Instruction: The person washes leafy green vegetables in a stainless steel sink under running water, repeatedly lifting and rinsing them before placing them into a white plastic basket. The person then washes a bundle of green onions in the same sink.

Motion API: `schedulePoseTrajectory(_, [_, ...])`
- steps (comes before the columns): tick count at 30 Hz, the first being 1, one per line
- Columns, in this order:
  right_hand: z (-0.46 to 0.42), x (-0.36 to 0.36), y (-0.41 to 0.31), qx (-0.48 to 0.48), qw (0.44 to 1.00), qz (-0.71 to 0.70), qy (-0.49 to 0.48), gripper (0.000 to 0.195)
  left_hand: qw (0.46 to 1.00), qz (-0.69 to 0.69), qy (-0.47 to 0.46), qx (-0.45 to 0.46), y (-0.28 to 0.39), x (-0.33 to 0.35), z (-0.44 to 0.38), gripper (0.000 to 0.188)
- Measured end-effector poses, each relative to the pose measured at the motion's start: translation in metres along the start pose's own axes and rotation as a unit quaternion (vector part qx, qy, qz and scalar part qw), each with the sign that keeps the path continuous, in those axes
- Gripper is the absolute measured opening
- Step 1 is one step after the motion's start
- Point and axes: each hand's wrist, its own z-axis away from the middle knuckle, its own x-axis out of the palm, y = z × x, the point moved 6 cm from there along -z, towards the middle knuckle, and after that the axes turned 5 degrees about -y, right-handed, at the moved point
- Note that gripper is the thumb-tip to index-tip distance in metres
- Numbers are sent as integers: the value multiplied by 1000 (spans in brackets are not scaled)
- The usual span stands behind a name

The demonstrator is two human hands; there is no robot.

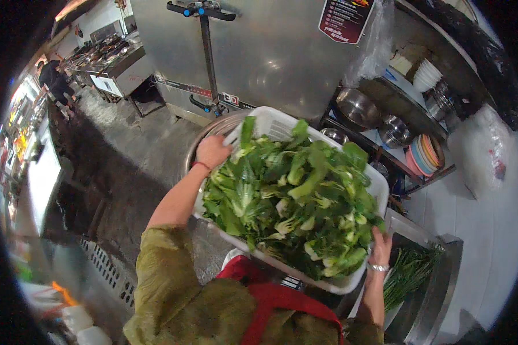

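A white plastic basket [382,185] heaped with leafy greens [293,198], which look like bok choy, is held in front of my body. My left hand [213,152] grips its left rim, with the fingers partly hidden over the edge. On the right side, my right hand [380,246] holds the rim, its fingertips against the leaves. Behind the basket's far left corner shows the curved rim of a large round metal vessel [194,148], mostly covered by the basket.
A steel refrigerator [267,60] stands ahead. Shelves at right hold metal bowls [358,108] and stacked coloured bowls [423,155]. Long thin greens [410,271] lie in a steel sink at lower right. A perforated crate [108,267] is at lower left; a person [56,82] stands far left.
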Motion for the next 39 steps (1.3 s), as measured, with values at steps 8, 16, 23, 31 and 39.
schedulePoseTrajectory(8, [-118, 183, 46, 73, 996, 43, -19, 31, 991, 37, 38, -126, -130, 11, -71, 30])
schedulePoseTrajectory(16, [-173, 245, 92, 19, 997, 75, 33, 31, 988, 34, 8, -150, -186, 65, -135, 35])
schedulePoseTrajectory(23, [-163, 247, 136, 28, 981, 146, 122, 36, 991, 29, 13, -134, -192, 74, -174, 35])
schedulePoseTrajectory(31, [-159, 255, 150, 46, 979, 197, -14, 51, 995, -76, 26, -57, -202, 81, -184, 44])
schedulePoseTrajectory(39, [-129, 290, 183, 88, 936, 182, -287, 69, 982, -126, 138, 29, -207, 80, -178, 77])
